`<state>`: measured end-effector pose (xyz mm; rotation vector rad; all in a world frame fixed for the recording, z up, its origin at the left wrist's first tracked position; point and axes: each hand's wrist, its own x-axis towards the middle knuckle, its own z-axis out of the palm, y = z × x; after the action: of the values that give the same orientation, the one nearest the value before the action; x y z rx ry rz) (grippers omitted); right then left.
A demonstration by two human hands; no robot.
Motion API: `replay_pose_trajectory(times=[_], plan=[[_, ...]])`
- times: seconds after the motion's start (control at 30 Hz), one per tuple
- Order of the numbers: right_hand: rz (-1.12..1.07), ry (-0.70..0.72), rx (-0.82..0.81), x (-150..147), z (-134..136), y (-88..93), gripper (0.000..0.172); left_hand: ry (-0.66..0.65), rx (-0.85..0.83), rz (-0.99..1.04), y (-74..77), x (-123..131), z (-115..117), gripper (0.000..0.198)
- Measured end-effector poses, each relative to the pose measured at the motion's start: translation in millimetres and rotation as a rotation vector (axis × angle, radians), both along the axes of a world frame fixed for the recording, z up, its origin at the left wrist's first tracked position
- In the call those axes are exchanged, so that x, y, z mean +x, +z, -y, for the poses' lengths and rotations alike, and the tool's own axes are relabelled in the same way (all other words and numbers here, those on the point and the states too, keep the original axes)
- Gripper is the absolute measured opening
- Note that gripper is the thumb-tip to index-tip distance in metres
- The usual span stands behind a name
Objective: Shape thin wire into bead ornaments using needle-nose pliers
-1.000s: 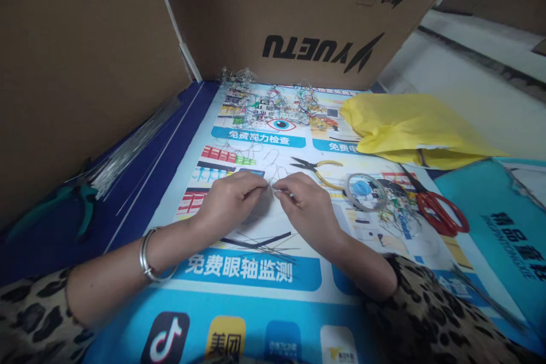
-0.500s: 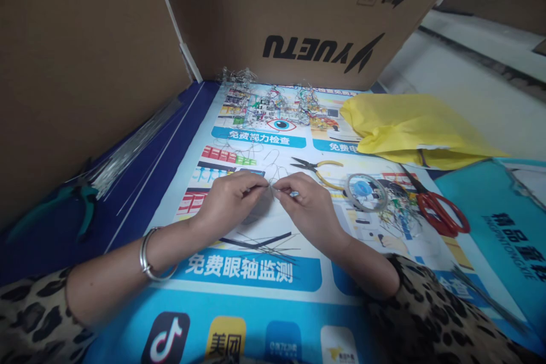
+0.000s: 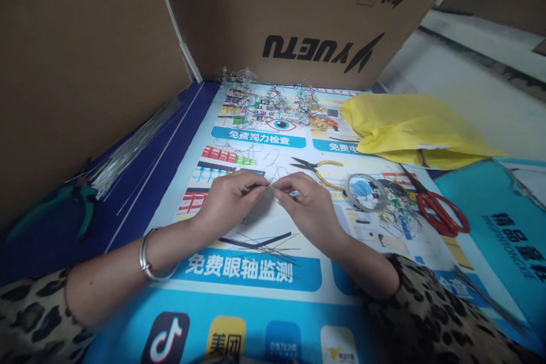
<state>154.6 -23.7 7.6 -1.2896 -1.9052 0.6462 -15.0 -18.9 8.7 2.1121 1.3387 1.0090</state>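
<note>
My left hand (image 3: 232, 199) and my right hand (image 3: 313, 207) meet over the middle of the printed sheet, fingertips almost touching. Both are closed in a pinch on a thin bent wire (image 3: 277, 172), whose loops rise above the fingertips. The exact spot where the fingers grip is too fine to make out. Just beyond my right hand lie pliers (image 3: 318, 166) with yellow handles, jaws apart. A clear spool (image 3: 365, 192) with a blue centre is to the right of that hand. Several short dark wires (image 3: 264, 244) lie below the hands.
Red-handled scissors (image 3: 443, 213), a yellow bag (image 3: 409, 125) and a turquoise bag (image 3: 490, 210) lie at the right. Tangled wire pieces (image 3: 298, 102) are heaped at the back, before a cardboard box (image 3: 273, 5). On the left are a wire bundle (image 3: 132, 148) and teal-handled pliers (image 3: 87, 205).
The fingers of my right hand have shifted very slightly at the wire. Otherwise both hands and everything around them stay in place.
</note>
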Motion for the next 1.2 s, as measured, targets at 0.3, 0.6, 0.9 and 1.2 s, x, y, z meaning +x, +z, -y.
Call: replay_pose_trajectory(times=[0.3, 0.6, 0.9, 1.2], plan=[[-0.063, -0.003, -0.045, -0.3, 0.2, 0.7, 0.01, 0.021, -0.045, 0.026, -0.3, -0.3, 0.2, 0.014], [-0.132, -0.005, -0.087, -0.2, 0.9, -0.6, 0.009, 0.044, -0.133, 0.082, -0.9, 0.6, 0.6, 0.013], [-0.17, -0.001, -0.096, -0.2, 1.5, -2.6, 0.011, 0.043, -0.22, 0.14, 0.2, 0.4, 1.0, 0.011], [-0.247, 0.008, -0.167, -0.5, -0.1, -6.6, 0.009, 0.042, -0.336, 0.21, 0.9, 2.1, 0.7, 0.01]])
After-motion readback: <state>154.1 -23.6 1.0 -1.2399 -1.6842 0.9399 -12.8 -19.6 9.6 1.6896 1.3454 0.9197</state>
